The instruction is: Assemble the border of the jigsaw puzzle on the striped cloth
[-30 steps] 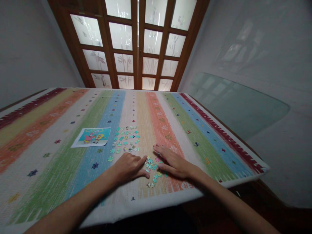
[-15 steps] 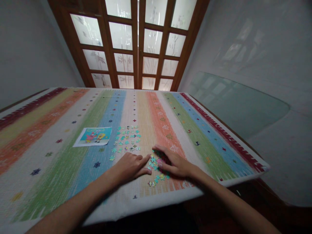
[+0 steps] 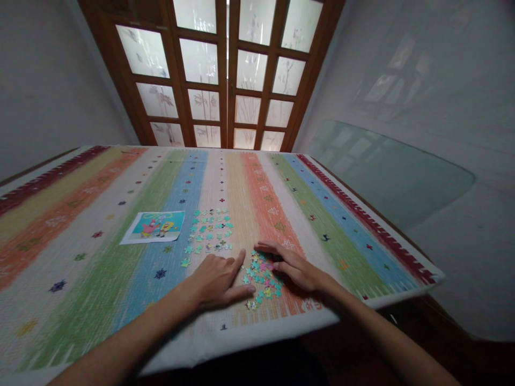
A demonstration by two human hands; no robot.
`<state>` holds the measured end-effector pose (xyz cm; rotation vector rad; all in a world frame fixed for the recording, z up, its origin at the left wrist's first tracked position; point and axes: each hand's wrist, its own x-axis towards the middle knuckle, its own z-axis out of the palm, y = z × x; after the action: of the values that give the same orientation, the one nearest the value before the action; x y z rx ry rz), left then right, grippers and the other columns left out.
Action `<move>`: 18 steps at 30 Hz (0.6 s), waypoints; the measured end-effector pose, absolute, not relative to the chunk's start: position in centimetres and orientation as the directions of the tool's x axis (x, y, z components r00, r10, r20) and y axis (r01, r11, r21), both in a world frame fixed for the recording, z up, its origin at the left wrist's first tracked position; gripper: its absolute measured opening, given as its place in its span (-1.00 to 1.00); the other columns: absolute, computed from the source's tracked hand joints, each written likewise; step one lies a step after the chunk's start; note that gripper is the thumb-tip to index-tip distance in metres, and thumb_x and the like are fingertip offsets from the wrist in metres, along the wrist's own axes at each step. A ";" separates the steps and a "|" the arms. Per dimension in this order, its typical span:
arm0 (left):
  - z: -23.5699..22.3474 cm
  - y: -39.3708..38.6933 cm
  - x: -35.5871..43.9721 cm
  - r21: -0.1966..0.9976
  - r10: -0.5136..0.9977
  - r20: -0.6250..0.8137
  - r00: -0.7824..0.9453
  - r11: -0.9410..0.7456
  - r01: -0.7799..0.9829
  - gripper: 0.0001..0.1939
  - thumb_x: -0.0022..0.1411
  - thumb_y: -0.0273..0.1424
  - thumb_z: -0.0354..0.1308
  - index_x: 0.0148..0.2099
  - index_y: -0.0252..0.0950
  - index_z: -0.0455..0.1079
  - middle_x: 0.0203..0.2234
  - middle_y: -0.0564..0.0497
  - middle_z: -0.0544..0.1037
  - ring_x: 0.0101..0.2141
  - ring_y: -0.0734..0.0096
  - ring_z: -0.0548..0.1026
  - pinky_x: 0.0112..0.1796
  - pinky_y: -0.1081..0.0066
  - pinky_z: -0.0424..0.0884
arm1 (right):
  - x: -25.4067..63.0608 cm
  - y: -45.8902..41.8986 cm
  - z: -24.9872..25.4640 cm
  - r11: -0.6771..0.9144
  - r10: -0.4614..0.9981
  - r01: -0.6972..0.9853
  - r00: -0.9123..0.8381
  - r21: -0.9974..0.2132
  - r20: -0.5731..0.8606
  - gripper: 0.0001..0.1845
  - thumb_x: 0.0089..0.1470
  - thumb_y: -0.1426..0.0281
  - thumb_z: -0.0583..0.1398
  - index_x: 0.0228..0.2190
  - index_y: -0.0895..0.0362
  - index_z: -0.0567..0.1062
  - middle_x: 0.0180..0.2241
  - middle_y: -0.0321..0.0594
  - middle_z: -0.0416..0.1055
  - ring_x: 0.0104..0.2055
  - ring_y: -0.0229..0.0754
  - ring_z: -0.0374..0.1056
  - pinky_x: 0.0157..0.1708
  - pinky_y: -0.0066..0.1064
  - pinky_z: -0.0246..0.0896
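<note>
A small heap of jigsaw pieces [image 3: 261, 276], mostly teal with some pink and yellow, lies near the table's front edge. My left hand [image 3: 217, 279] lies flat on the cloth just left of the heap, fingers spread, index finger and thumb reaching to its edge. My right hand [image 3: 292, 265] rests on the right side of the heap with fingers stretched out over the pieces. A second group of loose pieces [image 3: 209, 230] is spread out farther back. A cartoon reference picture [image 3: 155, 226] lies to the left of them.
The table carries a striped multicoloured cloth [image 3: 100, 214] with a red border on the right [image 3: 382, 236]. Wooden glazed doors [image 3: 225, 75] stand behind the far edge. A glass panel [image 3: 386, 166] leans against the right wall.
Both hands have drawn slightly apart and the heap of pieces between them is more exposed and spread out. My left index finger and thumb have opened wider.
</note>
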<state>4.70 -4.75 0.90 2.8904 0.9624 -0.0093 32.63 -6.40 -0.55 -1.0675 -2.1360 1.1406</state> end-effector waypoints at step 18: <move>0.3 -5.0 4.6 0.042 0.634 0.016 0.773 -0.773 0.633 -0.35 0.40 0.19 0.05 -0.12 -0.38 0.47 -0.51 -0.14 0.62 -0.46 0.12 0.61 -0.52 0.33 0.21 | 32.3 -7.1 -1.7 0.090 0.930 0.082 -0.365 -0.993 0.055 -0.24 0.38 -0.19 -0.16 0.39 -0.07 0.14 0.42 -0.08 0.16 0.46 0.03 0.05 0.46 0.11 -0.24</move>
<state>4.63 -5.05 0.34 2.9255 1.0452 0.0452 32.35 -7.06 -1.72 -1.0266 -1.5875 1.3698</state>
